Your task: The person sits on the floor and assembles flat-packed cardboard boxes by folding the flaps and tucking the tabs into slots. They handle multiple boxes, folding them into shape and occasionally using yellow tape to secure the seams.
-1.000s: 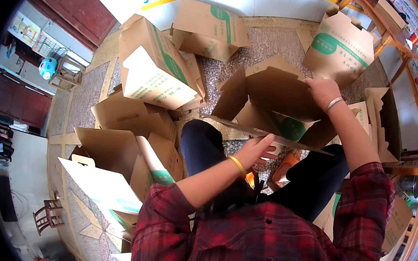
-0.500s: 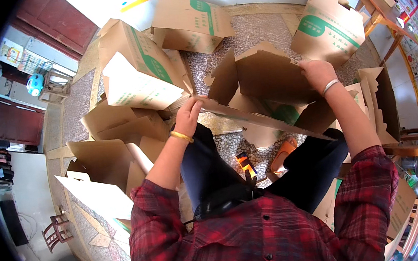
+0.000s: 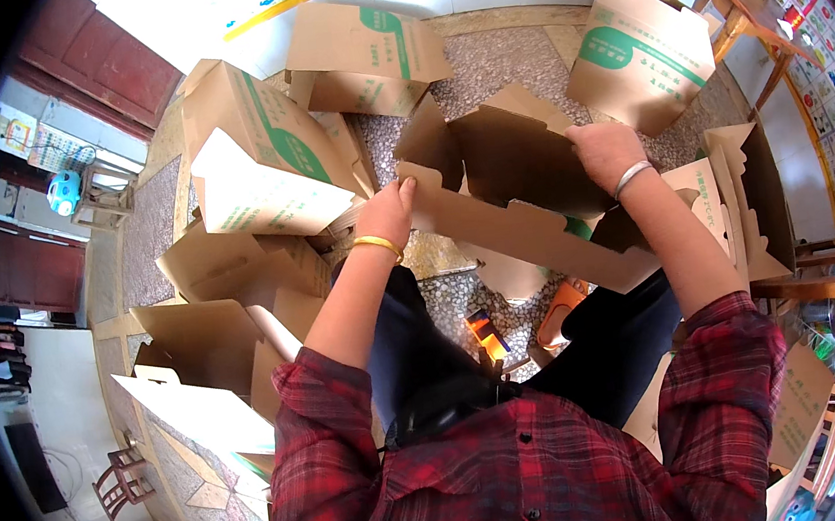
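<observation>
Between my knees stands an unfolded cardboard box (image 3: 518,155), its notched flaps up and its brown inside showing. My left hand (image 3: 388,213), with a yellow bangle at the wrist, pinches the left end of the box's near panel. The far panel's right upper corner is gripped by my right hand (image 3: 608,155), which has a silver bangle at the wrist. Both hands are closed on the cardboard, and the fingertips behind the panels are partly hidden. Green print shows lower down, past the near panel's notched edge.
Several printed cartons surround me: a tall one (image 3: 266,149) at left, one (image 3: 368,59) at the far side, one (image 3: 644,53) at far right. Open cartons (image 3: 205,351) lie at lower left. An orange slipper (image 3: 561,312) and a small orange-black packet (image 3: 486,334) lie below. Wooden furniture (image 3: 812,288) borders the right.
The near panel has turned from almost edge-on to showing its broad face. My left hand has moved up slightly with it, and my right hand has shifted a little left. The view has shifted slightly.
</observation>
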Action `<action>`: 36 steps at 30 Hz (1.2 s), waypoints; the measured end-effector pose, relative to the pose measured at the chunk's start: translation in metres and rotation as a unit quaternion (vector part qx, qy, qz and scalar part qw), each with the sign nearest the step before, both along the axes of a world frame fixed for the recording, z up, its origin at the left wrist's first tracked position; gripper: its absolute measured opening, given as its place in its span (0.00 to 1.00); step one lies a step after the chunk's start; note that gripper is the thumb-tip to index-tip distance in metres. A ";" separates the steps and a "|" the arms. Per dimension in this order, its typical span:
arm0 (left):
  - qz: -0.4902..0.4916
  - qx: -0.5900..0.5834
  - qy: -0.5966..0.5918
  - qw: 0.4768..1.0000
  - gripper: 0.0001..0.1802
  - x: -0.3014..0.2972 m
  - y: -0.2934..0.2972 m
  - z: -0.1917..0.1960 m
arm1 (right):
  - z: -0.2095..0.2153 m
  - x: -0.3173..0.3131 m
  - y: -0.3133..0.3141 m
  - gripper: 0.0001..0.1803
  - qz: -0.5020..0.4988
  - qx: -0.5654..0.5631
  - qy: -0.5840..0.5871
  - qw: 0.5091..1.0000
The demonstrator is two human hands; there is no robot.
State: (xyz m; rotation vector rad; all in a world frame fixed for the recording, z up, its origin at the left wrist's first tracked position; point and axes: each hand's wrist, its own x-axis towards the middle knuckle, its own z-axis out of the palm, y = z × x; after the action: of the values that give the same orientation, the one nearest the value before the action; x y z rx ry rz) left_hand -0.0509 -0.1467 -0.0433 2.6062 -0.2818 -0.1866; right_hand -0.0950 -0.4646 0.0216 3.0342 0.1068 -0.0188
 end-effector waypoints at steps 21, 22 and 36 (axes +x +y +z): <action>-0.248 -0.193 0.039 0.949 0.19 -0.065 0.031 0.023 | 0.007 0.010 -0.034 0.08 0.023 0.014 0.033 0.999; -0.300 -0.188 -0.004 0.935 0.18 -0.062 0.035 0.021 | 0.008 0.010 -0.032 0.08 0.020 0.014 0.031 0.999; -0.297 -0.167 -0.036 0.939 0.22 -0.058 0.038 -0.003 | -0.020 -0.017 -0.024 0.08 0.006 -0.008 -0.053 0.999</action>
State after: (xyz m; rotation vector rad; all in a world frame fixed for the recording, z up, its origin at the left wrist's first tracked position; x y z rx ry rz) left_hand -0.1089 -0.1088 -0.0460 2.1252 -1.0323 -0.2253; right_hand -0.1118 -0.4889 0.0014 3.0101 0.1151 0.1401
